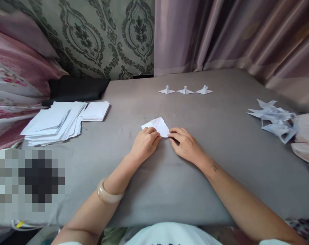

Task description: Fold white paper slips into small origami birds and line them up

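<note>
A partly folded piece of white paper lies in front of me on the grey cloth, its creased point facing away. My left hand rests over its near left side, fingers curled and pressed down on it. With thumb and fingers together, my right hand pinches the paper's right corner. The fingertips hide the near edge of the fold. Beyond the hands, three small folded paper figures stand in a row.
Stacks of white paper sheets lie at the left, a smaller stack beside them. A black cloth is behind those. At the far right sits a heap of folded paper shapes, near pale fabric. Curtains hang at the back.
</note>
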### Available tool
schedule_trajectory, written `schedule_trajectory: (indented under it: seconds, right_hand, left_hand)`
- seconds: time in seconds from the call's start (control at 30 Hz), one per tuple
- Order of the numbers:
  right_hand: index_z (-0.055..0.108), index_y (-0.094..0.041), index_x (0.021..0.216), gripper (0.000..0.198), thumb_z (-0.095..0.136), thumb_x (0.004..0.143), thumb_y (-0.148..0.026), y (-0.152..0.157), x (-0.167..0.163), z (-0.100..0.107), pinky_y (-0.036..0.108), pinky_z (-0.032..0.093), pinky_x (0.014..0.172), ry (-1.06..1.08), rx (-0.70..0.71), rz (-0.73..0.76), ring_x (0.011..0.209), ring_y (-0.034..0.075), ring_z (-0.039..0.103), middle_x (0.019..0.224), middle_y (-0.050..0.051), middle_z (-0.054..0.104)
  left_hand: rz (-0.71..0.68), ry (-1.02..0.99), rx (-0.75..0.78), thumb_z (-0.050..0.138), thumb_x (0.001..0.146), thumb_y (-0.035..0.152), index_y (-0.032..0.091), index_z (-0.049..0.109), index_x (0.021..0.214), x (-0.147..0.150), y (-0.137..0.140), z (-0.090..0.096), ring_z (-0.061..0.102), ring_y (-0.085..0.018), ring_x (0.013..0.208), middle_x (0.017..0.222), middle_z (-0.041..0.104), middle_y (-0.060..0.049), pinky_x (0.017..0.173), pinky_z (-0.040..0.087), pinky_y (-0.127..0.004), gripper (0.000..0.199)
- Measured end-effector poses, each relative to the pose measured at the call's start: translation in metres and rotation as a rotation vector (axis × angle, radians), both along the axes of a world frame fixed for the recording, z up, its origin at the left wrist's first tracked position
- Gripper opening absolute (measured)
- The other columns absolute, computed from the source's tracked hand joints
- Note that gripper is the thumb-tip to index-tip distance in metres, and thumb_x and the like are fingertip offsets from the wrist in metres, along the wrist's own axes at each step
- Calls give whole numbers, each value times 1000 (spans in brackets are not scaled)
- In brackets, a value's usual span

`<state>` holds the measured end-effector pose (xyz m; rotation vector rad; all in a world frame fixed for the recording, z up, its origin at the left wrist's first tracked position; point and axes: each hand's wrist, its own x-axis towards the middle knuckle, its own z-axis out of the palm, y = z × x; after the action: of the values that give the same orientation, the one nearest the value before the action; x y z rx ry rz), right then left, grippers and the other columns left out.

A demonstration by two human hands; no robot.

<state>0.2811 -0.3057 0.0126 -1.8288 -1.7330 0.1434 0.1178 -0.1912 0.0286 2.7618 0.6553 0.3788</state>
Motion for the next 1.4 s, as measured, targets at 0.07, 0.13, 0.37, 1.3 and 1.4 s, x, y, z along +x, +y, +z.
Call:
schedule_trajectory:
  seconds: [0.07,0.13,0.37,1.3,1.4]
  right_hand:
    - [69,-18,97,20,51,89,-17,2,1,-1,34,48,90,38,6,-24,99,20,57,108,7,65]
    - [69,-19,92,17,53,89,-19,5,1,-2,34,48,89,71,6,-49,98,20,57,105,7,65]
    - [67,-18,82,14,54,87,-19,15,-2,-5,34,48,88,149,-5,-139,97,20,59,103,7,63]
    - [66,-21,83,12,56,85,-16,8,10,3,28,48,82,121,-26,-18,93,16,60,106,5,62]
    - [66,-21,83,10,57,84,-17,8,9,4,30,48,81,102,-30,-28,94,17,60,105,5,63]
  left_hand:
    - [28,-64,-37,48,93,27,18,68,88,1,3,-5,58,-20,86,94,65,-7,82,46,-32,22]
    - [53,-103,-59,50,92,27,18,68,85,3,5,-9,58,-19,84,92,65,-6,81,46,-33,21]
    - [148,-154,-156,56,88,26,17,67,82,9,8,-10,58,-19,82,85,64,-6,75,45,-31,15]
    - [89,-115,-309,62,82,26,23,72,85,6,14,-7,57,-20,87,91,63,-5,75,45,-30,11]
    - [89,-121,-293,63,82,27,24,73,85,5,13,-6,57,-20,87,91,63,-5,76,46,-31,11]
